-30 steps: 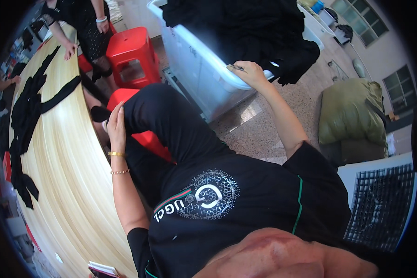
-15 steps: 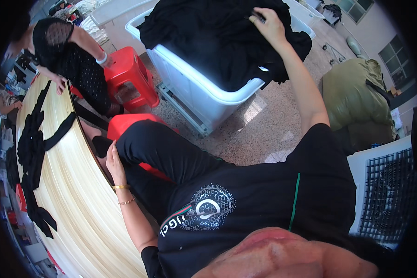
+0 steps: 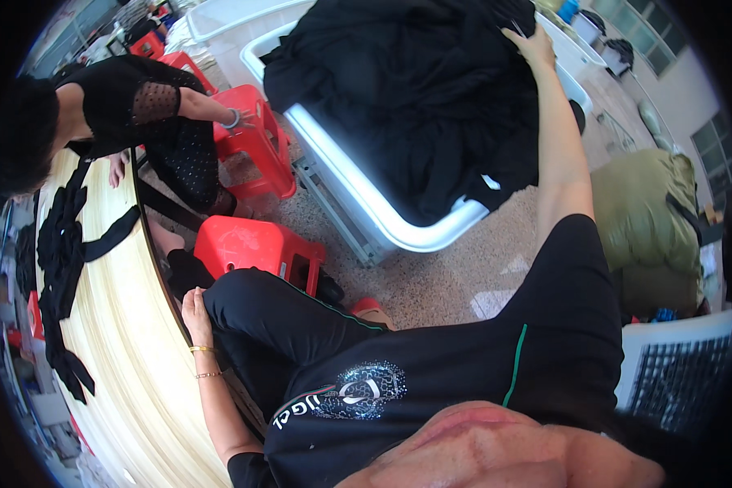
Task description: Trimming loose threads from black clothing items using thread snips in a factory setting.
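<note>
My right arm is stretched out over a heap of black cloth (image 3: 398, 106) that fills a white plastic tub (image 3: 431, 237). At the heap's far right my right hand (image 3: 537, 50) is closed, with a thin shiny tip showing at its fingers; what it holds is too small to name. A small white tag (image 3: 490, 182) shows on the cloth near the tub's front corner. My left hand (image 3: 195, 315) rests by the edge of the wooden table (image 3: 122, 325), beside my knee, its fingers stretched out and holding nothing. Black garments (image 3: 63, 260) lie along the table's far side.
Another person (image 3: 122, 106) leans over the table's far end, one hand on a red stool (image 3: 256, 138). A nearer red stool (image 3: 244, 244) stands by my knee. To the right are a stuffed olive sack (image 3: 642, 211) and a white-framed fan (image 3: 671, 374).
My right hand has moved farther right over the cloth heap. My view has shifted, and the other person now bends lower over the table. My left hand stays near my knee.
</note>
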{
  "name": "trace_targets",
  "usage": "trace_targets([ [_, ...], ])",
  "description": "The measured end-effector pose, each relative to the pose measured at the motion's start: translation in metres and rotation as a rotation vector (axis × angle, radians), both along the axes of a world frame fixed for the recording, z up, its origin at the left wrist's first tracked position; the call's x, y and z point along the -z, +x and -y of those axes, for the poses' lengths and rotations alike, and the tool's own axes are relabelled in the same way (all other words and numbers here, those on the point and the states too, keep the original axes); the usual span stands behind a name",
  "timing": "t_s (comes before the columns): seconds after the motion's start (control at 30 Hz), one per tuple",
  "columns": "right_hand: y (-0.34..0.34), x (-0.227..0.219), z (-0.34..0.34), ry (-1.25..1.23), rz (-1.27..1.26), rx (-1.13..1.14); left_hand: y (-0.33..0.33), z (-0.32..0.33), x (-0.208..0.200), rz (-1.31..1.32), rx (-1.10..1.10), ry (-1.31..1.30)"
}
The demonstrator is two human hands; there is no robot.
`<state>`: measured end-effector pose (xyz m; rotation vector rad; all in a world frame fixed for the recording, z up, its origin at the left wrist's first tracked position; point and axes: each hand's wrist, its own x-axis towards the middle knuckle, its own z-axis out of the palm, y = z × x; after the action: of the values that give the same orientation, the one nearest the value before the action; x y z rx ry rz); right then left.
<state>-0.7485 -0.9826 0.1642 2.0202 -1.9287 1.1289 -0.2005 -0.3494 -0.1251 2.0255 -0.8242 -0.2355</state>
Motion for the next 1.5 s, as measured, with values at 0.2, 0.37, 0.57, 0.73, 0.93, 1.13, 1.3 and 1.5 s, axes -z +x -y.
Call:
trace_targets([
  [0.2, -0.037, 0.020, 0.050, -0.060, 0.038, 0.102, 0.006, 0.013, 0.005, 0.036, -0.002, 0.070],
  [0.37, 0.004, 0.053, 0.045, 0.385, 0.283, -0.126, 0.012, -0.017, 0.009, 0.069, -0.081, 0.132],
  [0.57, -0.033, 0.085, 0.031, 0.311, 0.219, -0.264, 0.009, -0.001, 0.008, 0.092, -0.081, 0.133],
  [0.73, -0.026, 0.078, -0.084, 0.429, 0.648, -0.434, 0.026, 0.004, 0.002, -0.088, 0.075, 0.089],
  [0.93, 0.022, 0.090, -0.211, 0.410, 1.081, -0.753, -0.002, 0.066, -0.072, -0.042, 0.298, -0.012],
  [1.13, 0.105, 0.053, -0.332, 0.445, 0.866, -1.200, -0.109, 0.145, -0.160, -0.669, 0.667, -0.242],
  [1.3, 0.157, 0.048, -0.394, 0.537, 0.778, -1.422, -0.136, 0.276, -0.172, -0.937, 0.793, -0.449],
  [1.5, 0.156, 0.075, -0.405, 0.484, 0.543, -1.434, -0.131, 0.340, -0.159, -0.804, 0.571, -0.518],
])
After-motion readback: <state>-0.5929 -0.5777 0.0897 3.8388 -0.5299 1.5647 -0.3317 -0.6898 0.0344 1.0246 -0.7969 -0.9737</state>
